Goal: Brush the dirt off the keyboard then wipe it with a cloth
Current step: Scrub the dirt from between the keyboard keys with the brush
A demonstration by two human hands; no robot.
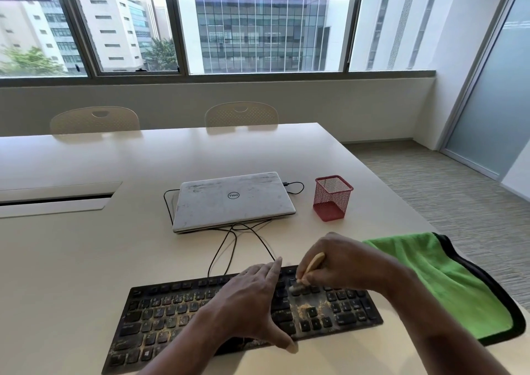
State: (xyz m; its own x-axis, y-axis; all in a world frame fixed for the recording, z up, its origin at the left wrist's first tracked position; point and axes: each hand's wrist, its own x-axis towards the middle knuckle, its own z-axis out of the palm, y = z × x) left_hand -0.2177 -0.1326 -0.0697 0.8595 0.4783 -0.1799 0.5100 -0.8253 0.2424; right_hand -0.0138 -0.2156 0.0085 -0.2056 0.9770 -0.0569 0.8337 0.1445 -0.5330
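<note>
The dusty keyboard [160, 314] lies on the counter [86, 260]. The left hand [252, 297] rests flat on it, fingers straight. The right hand [341, 262] grasps a brush [315, 261], bristles on the keys. A green cloth [447, 283] lies nearby.

Laptop [233, 201] behind keyboard [160, 314], cloth [447, 277] right.

dell logo in a circle on the closed laptop [233, 202] lid mid frame, upside down from here, keyboard [160, 314] lower left shows q w e r keys, rest too blurry tbh
</note>
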